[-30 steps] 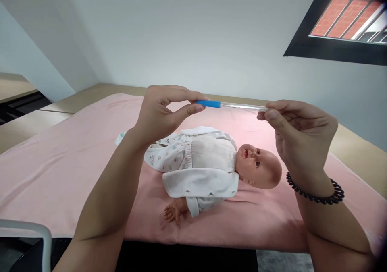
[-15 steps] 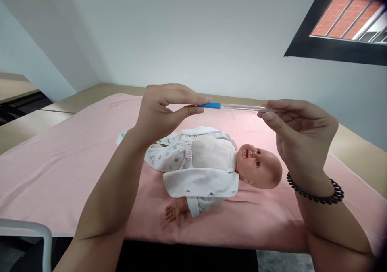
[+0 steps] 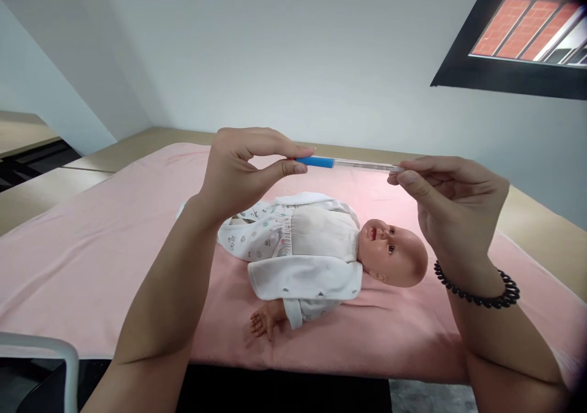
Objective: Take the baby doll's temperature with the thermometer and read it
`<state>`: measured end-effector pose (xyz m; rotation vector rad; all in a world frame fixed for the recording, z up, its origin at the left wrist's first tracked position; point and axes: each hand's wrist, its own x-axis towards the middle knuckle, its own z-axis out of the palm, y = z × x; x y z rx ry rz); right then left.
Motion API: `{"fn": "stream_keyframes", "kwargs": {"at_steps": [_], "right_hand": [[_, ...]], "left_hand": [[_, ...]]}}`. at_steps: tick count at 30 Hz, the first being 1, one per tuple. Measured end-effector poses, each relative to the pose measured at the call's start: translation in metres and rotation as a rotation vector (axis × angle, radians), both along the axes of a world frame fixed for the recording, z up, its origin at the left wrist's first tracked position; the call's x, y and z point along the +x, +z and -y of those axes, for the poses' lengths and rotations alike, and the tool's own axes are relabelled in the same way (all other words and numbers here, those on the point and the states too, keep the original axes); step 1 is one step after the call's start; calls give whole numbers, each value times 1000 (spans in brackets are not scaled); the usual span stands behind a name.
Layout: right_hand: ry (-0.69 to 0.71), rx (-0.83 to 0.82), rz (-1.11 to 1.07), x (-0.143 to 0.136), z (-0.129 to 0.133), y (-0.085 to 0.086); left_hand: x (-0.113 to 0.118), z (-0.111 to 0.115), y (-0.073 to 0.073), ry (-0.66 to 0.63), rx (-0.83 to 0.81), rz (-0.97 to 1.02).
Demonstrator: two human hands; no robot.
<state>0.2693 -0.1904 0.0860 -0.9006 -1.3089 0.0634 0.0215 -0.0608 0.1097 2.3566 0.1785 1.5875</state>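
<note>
A slim, clear thermometer (image 3: 364,165) with a blue end piece (image 3: 321,162) is held nearly level above the bed, its right end slightly lower. My left hand (image 3: 250,165) pinches the blue end between thumb and fingers. The clear end sits in the closed fingertips of my right hand (image 3: 454,196), which hide its tip. Whether the clear part is a case around the stem I cannot tell. Below both hands a baby doll (image 3: 325,232) lies on its back, head to the right, in white clothes with the jacket spread open.
A pink blanket (image 3: 114,235) covers the tabletop under the doll. Wooden table surface (image 3: 541,223) shows at the back and right, against a pale wall (image 3: 284,52). A dark-framed window (image 3: 504,79) is at upper right. A light-coloured metal rail (image 3: 68,364) stands at lower left.
The right end of the thermometer has dipped a little as my right hand moved slightly down and left. My left hand has shifted slightly left. The doll stays in place.
</note>
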Motion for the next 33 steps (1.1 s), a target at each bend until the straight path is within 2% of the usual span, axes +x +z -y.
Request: {"fn": "stream_keyframes", "kwargs": {"at_steps": [7, 21, 33], "right_hand": [[21, -24, 23, 2, 1, 0], [38, -64, 51, 3, 3, 0], [81, -78, 59, 2, 1, 1]], "left_hand": [[-2, 0, 1, -38, -7, -5], [-6, 4, 4, 2, -15, -53], [-7, 6, 4, -17, -27, -88]]}}
